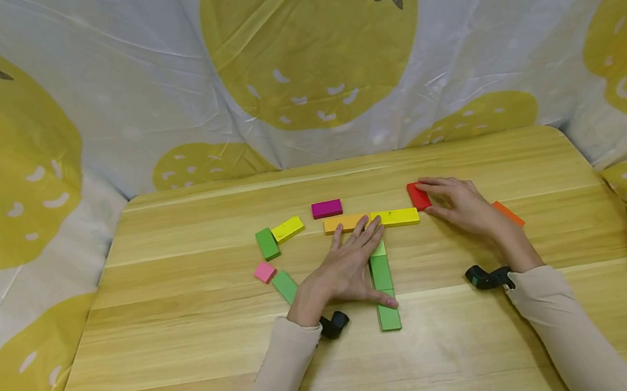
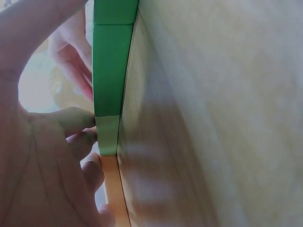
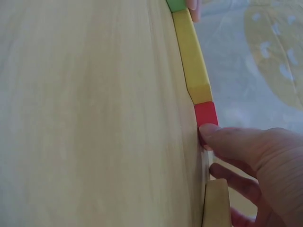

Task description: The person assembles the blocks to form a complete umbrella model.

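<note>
Flat colored blocks form a T on the table. Its bar is a light orange block (image 1: 346, 223) and a yellow block (image 1: 397, 218). The stem has a pale green block (image 2: 108, 135) at the top, then green blocks (image 1: 381, 273). My left hand (image 1: 343, 274) lies spread over the T, fingertips on the bar near the joint and thumb on the lowest green block. At the bar's right end my right hand (image 1: 461, 205) pinches a red block (image 1: 417, 196). In the right wrist view the red block (image 3: 206, 113) stands against the yellow block's end.
A magenta block (image 1: 326, 209) lies behind the bar. To the left are a yellow block (image 1: 288, 229), a green block (image 1: 267, 244), a pink block (image 1: 265, 272) and another green block (image 1: 285, 287). An orange block (image 1: 509, 214) sits beyond my right wrist. Patterned cloth (image 1: 313, 38) hangs behind the table.
</note>
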Tool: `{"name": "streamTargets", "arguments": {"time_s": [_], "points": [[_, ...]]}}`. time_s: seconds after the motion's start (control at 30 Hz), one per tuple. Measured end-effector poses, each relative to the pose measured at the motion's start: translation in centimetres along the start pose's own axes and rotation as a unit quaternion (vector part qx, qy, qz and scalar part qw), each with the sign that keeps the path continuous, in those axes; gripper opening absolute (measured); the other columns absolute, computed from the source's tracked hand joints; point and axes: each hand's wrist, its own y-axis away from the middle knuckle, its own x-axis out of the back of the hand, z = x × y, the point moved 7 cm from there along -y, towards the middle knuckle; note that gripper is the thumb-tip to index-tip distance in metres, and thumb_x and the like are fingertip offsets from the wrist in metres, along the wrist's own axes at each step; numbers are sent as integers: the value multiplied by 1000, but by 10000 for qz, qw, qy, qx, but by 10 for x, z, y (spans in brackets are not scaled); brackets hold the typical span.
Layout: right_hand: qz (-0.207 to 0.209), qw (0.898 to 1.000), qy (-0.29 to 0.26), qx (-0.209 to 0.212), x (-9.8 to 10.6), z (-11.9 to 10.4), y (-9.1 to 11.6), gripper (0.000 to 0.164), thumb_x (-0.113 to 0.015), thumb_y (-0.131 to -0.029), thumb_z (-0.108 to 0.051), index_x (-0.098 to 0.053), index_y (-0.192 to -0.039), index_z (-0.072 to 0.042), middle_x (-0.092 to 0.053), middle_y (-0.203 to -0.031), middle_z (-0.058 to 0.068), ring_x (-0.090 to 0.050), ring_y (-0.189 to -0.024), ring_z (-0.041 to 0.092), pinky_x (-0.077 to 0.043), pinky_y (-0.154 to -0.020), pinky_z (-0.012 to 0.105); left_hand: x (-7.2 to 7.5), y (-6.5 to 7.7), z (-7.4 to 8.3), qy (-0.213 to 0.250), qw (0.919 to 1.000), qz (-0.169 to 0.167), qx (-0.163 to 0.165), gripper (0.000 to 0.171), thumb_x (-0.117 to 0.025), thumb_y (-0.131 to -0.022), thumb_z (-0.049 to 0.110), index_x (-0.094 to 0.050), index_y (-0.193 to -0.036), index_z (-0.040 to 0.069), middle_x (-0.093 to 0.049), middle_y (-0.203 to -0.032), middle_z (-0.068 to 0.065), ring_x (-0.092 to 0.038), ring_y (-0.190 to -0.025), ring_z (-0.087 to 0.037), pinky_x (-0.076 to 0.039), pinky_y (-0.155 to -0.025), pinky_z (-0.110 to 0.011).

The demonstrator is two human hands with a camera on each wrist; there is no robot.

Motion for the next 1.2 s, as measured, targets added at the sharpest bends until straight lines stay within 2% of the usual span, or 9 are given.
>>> {"name": "streamTargets", "arguments": {"time_s": [0.27,0.5,0.6,0.77,0.87,0.93,1.0,1.07,1.2], "points": [[-113,9999,-26,-12,-4,-2,-1,52,-69,-99,-11,-55,-148,-2,-48,-157,23,-44,-143,47,-31,-109,64,0,0,0,-1,10000,-19,10,137,-80,-71,75,-5,-168,14,6,-176,2,11,-163,-21,9,-130,-59],[-139,9998,-89,99,-6,-3,-2,51,-69,-99,-10,-56,-148,-2,-47,-158,23,-43,-144,47,-32,-104,60,-1,-1,-1,6,10000,-29,16,137,-80,-71,75,-5,-168,14,6,-176,2,11,-163,-20,9,-130,-59],[-115,9997,-191,94,-4,-3,-1,51,-70,-98,-10,-56,-147,-2,-47,-158,24,-42,-143,49,-31,-107,63,-1,-1,-1,-7,10000,-28,3,138,-80,-71,76,-4,-168,14,6,-176,2,11,-163,-20,9,-130,-59],[-117,9986,-404,-306,14,4,4,53,-72,-97,-9,-56,-147,-2,-47,-157,24,-39,-144,51,-24,-116,70,-1,0,-1,4,10000,-3,-7,138,-80,-71,76,-4,-168,14,6,-176,2,12,-163,-20,9,-130,-59],[-208,9970,-404,-626,28,9,9,53,-73,-96,-9,-57,-146,-2,-50,-152,25,-40,-143,52,-28,-117,71,-1,0,-1,45,10000,7,-17,138,-80,-71,75,-4,-168,14,5,-176,1,11,-163,-21,9,-130,-59],[-311,9962,-370,-728,36,13,13,52,-73,-95,-10,-58,-144,-1,-54,-147,26,-44,-138,51,-35,-113,71,-1,0,0,75,10000,7,-23,138,-80,-71,75,-4,-168,14,5,-176,1,11,-163,-21,9,-130,-60],[-369,9961,-327,-727,41,15,17,50,-76,-94,-10,-61,-141,0,-59,-140,25,-51,-130,48,-45,-106,67,0,0,0,76,10000,9,-24,138,-80,-71,75,-5,-168,14,5,-177,1,11,-163,-21,9,-130,-60],[-443,9961,-295,-699,45,16,21,49,-78,-92,-12,-64,-137,0,-63,-134,22,-58,-119,41,-53,-97,55,0,1,0,68,10000,2,-21,138,-80,-71,75,-5,-168,14,5,-176,1,11,-163,-20,9,-130,-60],[-718,9943,-247,-742,48,15,25,50,-85,-87,-16,-69,-133,-3,-66,-128,20,-61,-104,31,-53,-82,37,1,1,0,68,10000,3,-12,137,-81,-71,75,-5,-168,14,5,-177,1,11,-163,-21,9,-130,-60]]}}
